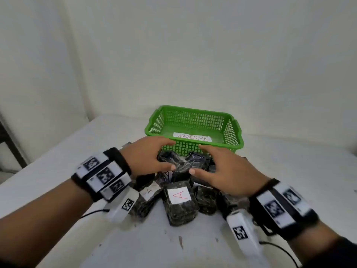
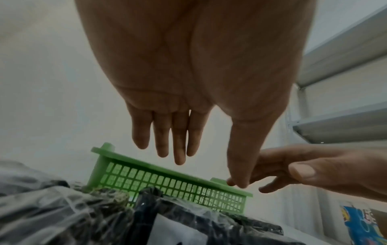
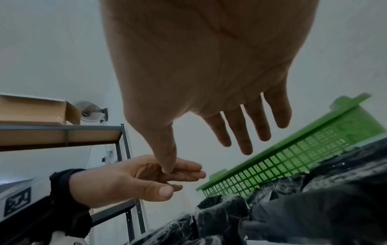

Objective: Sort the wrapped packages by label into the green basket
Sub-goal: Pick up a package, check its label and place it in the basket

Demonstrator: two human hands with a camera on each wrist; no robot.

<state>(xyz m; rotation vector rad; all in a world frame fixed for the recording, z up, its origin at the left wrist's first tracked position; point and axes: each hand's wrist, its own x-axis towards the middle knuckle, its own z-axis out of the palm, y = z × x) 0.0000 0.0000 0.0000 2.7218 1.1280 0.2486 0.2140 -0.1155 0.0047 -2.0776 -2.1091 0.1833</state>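
Observation:
A green basket (image 1: 193, 113) stands at the back of the white table, with a paper label reading "ABNORMAL" (image 1: 192, 137) lying inside it. In front of it lies a pile of dark wrapped packages (image 1: 204, 200). One package carries a red "A" label (image 1: 179, 196), and another to its left a black "A" (image 1: 149, 191). My left hand (image 1: 166, 154) and right hand (image 1: 201, 159) hover close together over the top package (image 1: 183, 163), thumbs nearly touching it. The wrist views show the left hand (image 2: 209, 157) and the right hand (image 3: 205, 154) with straight fingers that hold nothing.
The basket (image 2: 167, 179) sits just beyond the pile (image 2: 83, 215). Metal shelving (image 3: 62, 132) with a cardboard box (image 3: 31, 111) stands to the left, and a wall fan (image 3: 90, 111) hangs behind it. Bare table (image 1: 58, 171) stretches left and right of the pile.

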